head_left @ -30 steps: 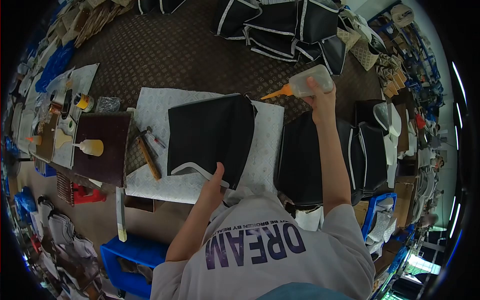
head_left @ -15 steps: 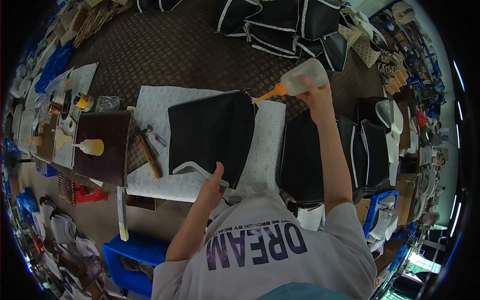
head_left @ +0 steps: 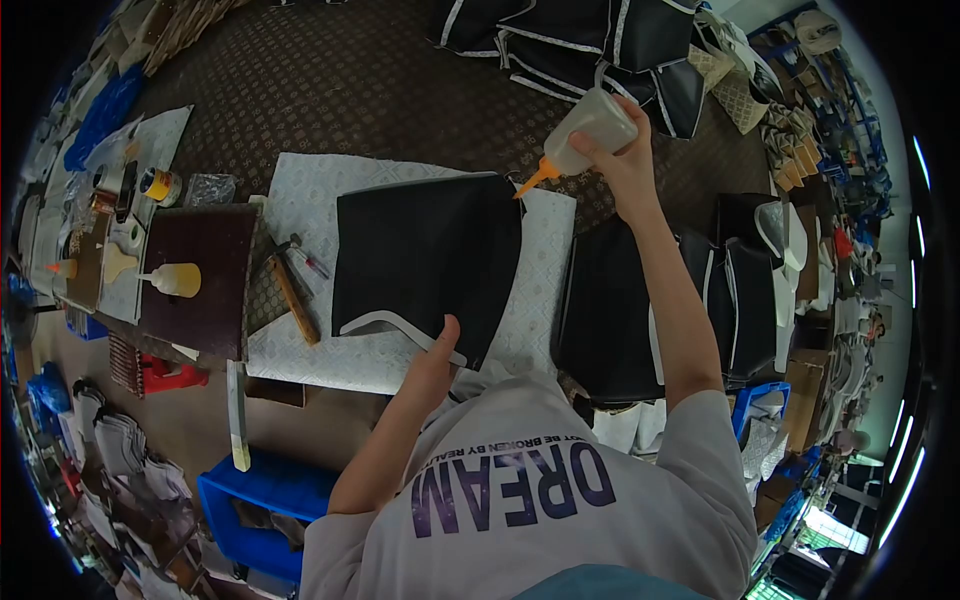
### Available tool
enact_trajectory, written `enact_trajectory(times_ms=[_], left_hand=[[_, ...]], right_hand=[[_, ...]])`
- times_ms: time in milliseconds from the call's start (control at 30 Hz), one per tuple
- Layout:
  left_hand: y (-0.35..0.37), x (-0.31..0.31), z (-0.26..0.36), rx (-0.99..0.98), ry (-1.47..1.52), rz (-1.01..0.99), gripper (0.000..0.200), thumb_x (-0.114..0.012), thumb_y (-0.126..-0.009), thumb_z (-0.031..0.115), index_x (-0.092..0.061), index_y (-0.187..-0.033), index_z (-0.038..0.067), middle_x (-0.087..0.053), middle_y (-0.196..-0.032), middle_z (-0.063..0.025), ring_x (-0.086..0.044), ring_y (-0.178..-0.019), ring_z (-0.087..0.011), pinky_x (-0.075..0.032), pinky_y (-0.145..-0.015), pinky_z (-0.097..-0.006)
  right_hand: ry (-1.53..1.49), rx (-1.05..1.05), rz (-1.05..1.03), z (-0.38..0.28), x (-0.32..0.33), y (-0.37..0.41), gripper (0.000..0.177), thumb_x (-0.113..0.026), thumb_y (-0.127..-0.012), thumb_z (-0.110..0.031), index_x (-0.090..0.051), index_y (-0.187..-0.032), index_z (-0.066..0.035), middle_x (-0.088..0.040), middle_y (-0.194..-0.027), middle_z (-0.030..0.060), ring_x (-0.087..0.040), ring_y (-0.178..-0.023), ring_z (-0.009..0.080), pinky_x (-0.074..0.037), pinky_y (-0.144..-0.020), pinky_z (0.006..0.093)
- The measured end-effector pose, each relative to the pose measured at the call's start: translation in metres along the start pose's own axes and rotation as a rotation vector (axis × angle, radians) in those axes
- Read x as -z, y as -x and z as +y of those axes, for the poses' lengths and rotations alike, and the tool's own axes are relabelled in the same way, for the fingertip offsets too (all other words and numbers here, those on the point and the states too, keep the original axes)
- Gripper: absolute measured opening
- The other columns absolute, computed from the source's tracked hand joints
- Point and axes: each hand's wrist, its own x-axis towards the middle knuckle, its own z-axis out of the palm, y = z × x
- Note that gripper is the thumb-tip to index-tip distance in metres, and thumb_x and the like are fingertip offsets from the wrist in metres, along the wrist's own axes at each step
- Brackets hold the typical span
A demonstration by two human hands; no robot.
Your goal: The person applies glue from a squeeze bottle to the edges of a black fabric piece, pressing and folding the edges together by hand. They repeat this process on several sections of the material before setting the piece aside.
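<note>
A black leather-like piece [head_left: 430, 260] with a white-edged curved opening lies over a pale patterned sheet [head_left: 300, 190]. My left hand [head_left: 432, 368] grips its near edge, thumb on top and fingers hidden underneath. Above the far right corner, my right hand [head_left: 628, 160] is wrapped round a translucent squeeze bottle [head_left: 590, 130]. The bottle tilts down to the left, and its orange nozzle [head_left: 540, 176] points at the piece's far right corner, touching or very close to it.
A hammer [head_left: 292, 300] lies left of the black piece. Further left, a second glue bottle [head_left: 176, 280] rests on a dark board [head_left: 200, 330]. Black pieces with white edging [head_left: 640, 310] are stacked at right, more [head_left: 600, 40] at the back. A blue crate [head_left: 250, 520] stands below.
My right hand has tipped the bottle more steeply, its nozzle shifting slightly right and down onto the corner. The black piece's right side has moved a little right, my left hand still holding it.
</note>
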Motion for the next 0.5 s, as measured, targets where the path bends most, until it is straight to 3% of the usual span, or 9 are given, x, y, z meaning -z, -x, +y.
enact_trajectory(times_ms=[167,267,367,500], left_hand=[[-0.014,0.003,-0.010,-0.008,0.166,-0.186,0.056,-0.054,-0.091,0.047,-0.048,-0.126,0.003,-0.054,-0.126,-0.0037,-0.050,-0.117,-0.0159,-0.039,-0.098,-0.0303],[-0.012,-0.006,-0.011,-0.008,0.103,-0.152,0.068,-0.058,-0.084,0.057,-0.050,-0.121,0.000,-0.053,-0.122,-0.0051,-0.049,-0.111,-0.0138,-0.037,-0.096,-0.0276],[-0.015,-0.009,-0.013,0.029,0.157,-0.148,0.058,-0.051,-0.092,0.047,-0.046,-0.130,0.004,-0.052,-0.129,-0.0034,-0.049,-0.118,-0.0171,-0.037,-0.101,-0.0310],[-0.013,-0.014,-0.007,0.046,0.136,-0.114,0.058,-0.050,-0.092,0.049,-0.047,-0.130,0.005,-0.053,-0.128,-0.0032,-0.050,-0.117,-0.0175,-0.038,-0.100,-0.0321]], right_hand=[[0.102,0.063,-0.040,0.003,-0.001,-0.003,0.083,-0.085,-0.066,-0.023,-0.033,-0.130,-0.005,-0.050,-0.118,0.0135,-0.055,-0.107,0.0237,-0.050,-0.087,0.0358],[0.035,-0.038,-0.004,0.006,0.005,-0.002,0.082,-0.084,-0.067,-0.025,-0.033,-0.129,-0.005,-0.050,-0.118,0.0133,-0.055,-0.107,0.0238,-0.052,-0.084,0.0371],[-0.045,-0.183,0.045,0.013,0.019,0.003,0.079,-0.082,-0.069,-0.026,-0.034,-0.128,-0.006,-0.051,-0.116,0.0126,-0.057,-0.103,0.0237,-0.055,-0.079,0.0378],[-0.217,-0.283,0.025,0.033,0.035,0.023,0.074,-0.079,-0.073,-0.027,-0.035,-0.129,-0.006,-0.052,-0.114,0.0113,-0.059,-0.099,0.0226,-0.056,-0.075,0.0374]])
